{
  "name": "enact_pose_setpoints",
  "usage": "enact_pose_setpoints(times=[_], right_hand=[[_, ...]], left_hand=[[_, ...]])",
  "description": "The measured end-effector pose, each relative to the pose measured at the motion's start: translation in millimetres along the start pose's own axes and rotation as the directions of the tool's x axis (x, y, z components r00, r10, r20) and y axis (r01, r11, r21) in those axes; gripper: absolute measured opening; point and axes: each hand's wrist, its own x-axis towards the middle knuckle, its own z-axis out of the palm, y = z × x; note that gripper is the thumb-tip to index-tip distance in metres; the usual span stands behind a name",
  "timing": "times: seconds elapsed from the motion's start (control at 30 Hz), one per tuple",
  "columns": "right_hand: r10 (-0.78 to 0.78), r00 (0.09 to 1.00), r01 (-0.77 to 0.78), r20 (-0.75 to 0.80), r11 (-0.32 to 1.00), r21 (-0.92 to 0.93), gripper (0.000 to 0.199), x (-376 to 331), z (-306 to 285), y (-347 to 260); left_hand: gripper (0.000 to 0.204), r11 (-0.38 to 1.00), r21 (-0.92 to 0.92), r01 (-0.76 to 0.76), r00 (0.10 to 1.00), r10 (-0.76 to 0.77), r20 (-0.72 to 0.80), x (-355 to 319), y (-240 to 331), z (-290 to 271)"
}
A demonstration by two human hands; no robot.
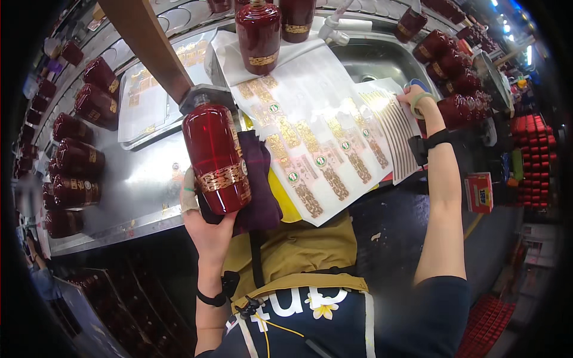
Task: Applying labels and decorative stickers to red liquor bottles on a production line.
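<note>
My left hand is closed around the lower end of a dark red glass bottle with a gold patterned band near its base. The bottle's neck lies against a metal fitting at the foot of a wooden post. Beside the bottle is a dark purple cloth. My right hand pinches at the upper right edge of a sheet of narrow stripes. To its left, a large white sheet bears rows of gold and pink decals with small green round marks.
Another red bottle stands at the back of the decal sheet. Behind the right hand is a metal sink with a faucet. Several red bottles line the left side. A tray holds more decal sheets. A small red box sits at right.
</note>
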Motion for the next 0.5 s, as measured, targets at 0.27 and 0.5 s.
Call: enact_pose_setpoints(times=[0.27, 0.5], right_hand=[[0.001, 0.995, -0.012, -0.103, 0.994, -0.107, 0.024, 8, 14, 3], [-0.156, 0.807, 0.078, -0.57, 0.984, -0.159, 0.025, -21, 31, -5]], left_hand=[[0.09, 0.999, 0.037, -0.013, 1.0, 0.014, -0.019, 0, -5, 2], [0.092, 0.998, -0.054, -0.015, 1.0, 0.014, -0.016, 1, 2, 2]])
